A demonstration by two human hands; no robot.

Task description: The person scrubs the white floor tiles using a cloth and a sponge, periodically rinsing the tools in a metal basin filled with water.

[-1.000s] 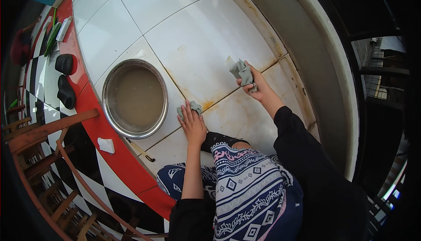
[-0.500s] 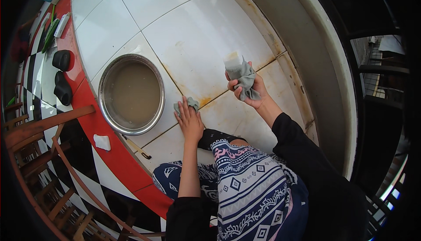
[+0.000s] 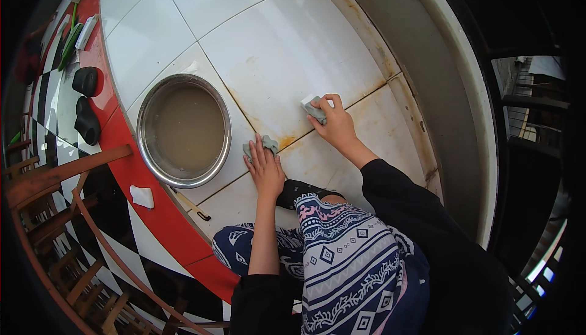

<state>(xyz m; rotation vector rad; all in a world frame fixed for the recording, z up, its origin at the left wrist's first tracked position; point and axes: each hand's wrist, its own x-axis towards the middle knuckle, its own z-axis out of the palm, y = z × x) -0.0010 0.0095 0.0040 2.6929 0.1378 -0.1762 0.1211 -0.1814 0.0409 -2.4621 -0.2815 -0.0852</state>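
Note:
My right hand (image 3: 334, 121) is closed round a grey-green cloth (image 3: 317, 113), down at the white floor tile. A white block (image 3: 308, 99), perhaps a sponge, pokes out of the cloth's far end. Its kind is not clear. Farther left, my left hand (image 3: 265, 167) lies flat, fingers stretched out, over a second grey-green cloth (image 3: 268, 144) on the tile. Part of that cloth is hidden under the palm. Brown-orange stains (image 3: 285, 142) run along the grout between the two hands. Left of my left hand stands a round metal basin (image 3: 226, 140) of cloudy brownish water.
A white lump (image 3: 141, 197) lies on the red tile border (image 3: 173, 232), near a thin yellowish-handled tool (image 3: 193, 205). Black shoes (image 3: 87, 121) stand farther off. A wooden chair (image 3: 67, 173) is at the left; a raised grey wall (image 3: 448, 91) curves along the right.
My right hand has come down to the tile, turning palm down with the cloth and white block. The left hand has stayed in place on its cloth.

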